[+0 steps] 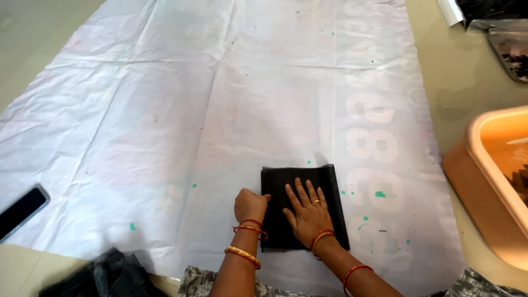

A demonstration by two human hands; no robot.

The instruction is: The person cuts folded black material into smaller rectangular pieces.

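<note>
A folded black cloth [327, 192] lies flat on a large white sheet [192, 110] spread over the floor. My right hand [306, 210] rests flat on the cloth, palm down, fingers spread, a ring on one finger. My left hand [251, 204] is curled at the cloth's left edge, its fingers pinching that edge. Both wrists carry red and gold bangles.
A dark phone [21, 210] lies at the sheet's left edge. A peach plastic tub [473, 165] stands at the right. Crumpled black cloth [104, 275] sits at the bottom left. A metal tray [509, 49] with dark pieces is at the top right.
</note>
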